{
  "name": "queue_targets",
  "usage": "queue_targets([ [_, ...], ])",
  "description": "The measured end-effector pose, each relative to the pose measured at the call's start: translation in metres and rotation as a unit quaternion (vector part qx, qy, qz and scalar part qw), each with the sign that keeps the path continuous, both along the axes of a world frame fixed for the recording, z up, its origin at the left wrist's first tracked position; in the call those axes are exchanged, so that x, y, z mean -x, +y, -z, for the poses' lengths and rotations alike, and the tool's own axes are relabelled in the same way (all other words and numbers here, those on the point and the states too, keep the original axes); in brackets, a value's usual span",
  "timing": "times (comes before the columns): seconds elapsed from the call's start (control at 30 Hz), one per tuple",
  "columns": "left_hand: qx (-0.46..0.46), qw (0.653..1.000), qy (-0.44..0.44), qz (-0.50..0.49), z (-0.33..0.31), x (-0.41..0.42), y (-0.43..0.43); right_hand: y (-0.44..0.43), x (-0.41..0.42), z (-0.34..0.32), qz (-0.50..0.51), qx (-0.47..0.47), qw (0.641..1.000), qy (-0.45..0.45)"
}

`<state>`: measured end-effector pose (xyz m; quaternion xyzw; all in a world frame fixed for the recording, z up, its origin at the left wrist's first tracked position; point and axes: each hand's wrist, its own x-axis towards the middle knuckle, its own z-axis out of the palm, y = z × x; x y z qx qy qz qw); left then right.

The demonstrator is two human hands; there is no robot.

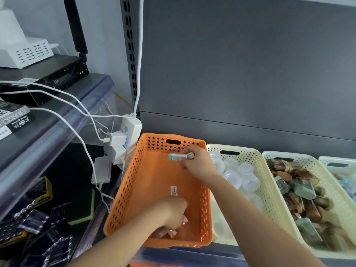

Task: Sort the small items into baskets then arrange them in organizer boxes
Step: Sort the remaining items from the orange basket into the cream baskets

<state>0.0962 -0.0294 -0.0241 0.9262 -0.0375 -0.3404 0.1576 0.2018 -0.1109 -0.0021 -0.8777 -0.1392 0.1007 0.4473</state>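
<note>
The right hand [196, 162] reaches across and pinches a small tube [180, 156] by one end. The tube hangs over the far end of the orange basket [134, 189]. It is white with a green cap, and it sticks out sideways from the fingers.

The left hand [171, 211] is down in the near corner of the same basket. Its fingers curl round some pink bits [172, 232] lying there.

The tube looks light and hard, so it will not squash. It is round and smooth, so I think it could slip or roll. A pinch round the middle would hold it better than a pinch at the tip, and the cap might pop off if pulled.

The pink bits look like little wrapped things, light and a bit crinkly. I think a scoop with all the fingers suits them best.

Next door, a cream basket [256, 157] holds white lids [248, 180].
</note>
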Motion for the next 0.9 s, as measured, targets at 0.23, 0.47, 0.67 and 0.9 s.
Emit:
queue_targets([
  [0.23,0.224,0.958,-0.046,-0.176,-0.015,-0.023,0.031,-0.042,0.011,-0.016,0.070,-0.064,0.995,-0.033],
  [0.47,0.402,0.826,-0.294,-0.263,-0.055,-0.060,-0.024,-0.123,0.016,-0.032,0.144,-0.087,0.981,-0.101],
  [0.67,0.439,0.808,-0.334,-0.209,-0.064,-0.080,-0.133,-0.224,0.023,-0.038,0.205,-0.087,0.964,-0.144],
  [0.9,0.427,0.822,-0.334,-0.174,-0.066,-0.086,-0.278,-0.357,0.031,-0.042,0.235,-0.052,0.959,-0.152],
])
